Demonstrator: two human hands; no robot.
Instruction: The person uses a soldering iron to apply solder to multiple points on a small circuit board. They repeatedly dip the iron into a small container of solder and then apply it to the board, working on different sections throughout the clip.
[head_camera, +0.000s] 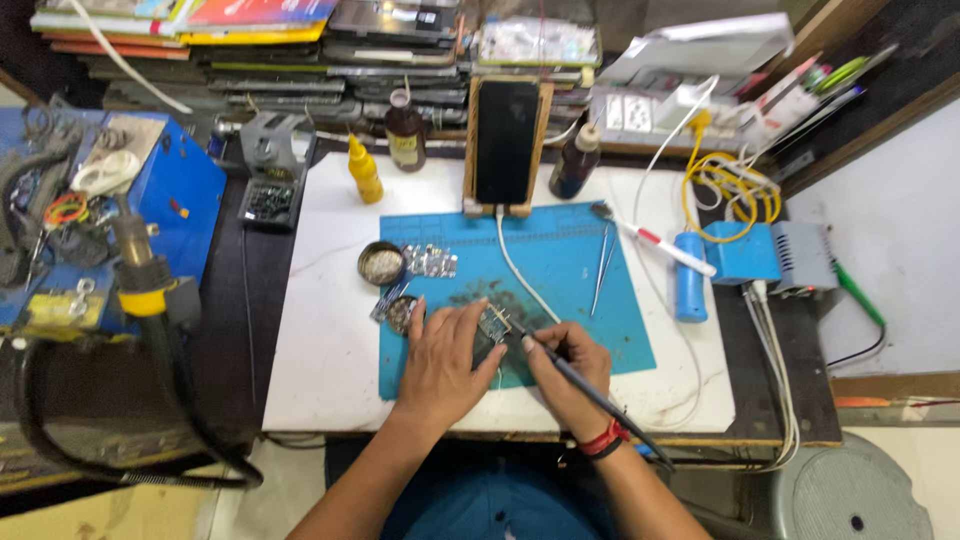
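My left hand (445, 362) lies flat on the blue work mat (570, 260), fingers pressing down on a small circuit board (494, 322). My right hand (570, 372) grips a dark soldering iron (590, 388) like a pen, its tip touching the board's right edge. The iron's handle runs back past my wrist, which wears a red band. Most of the board is hidden under my fingers.
A round tin (381, 264), foil strips (431, 262) and tweezers (603, 268) lie on the mat. A phone (506, 142) stands in a wooden holder, with a yellow bottle (365, 170) and brown bottles (405, 131) beside it. A hot-air gun (140, 270) sits left, a blue box (741, 253) right.
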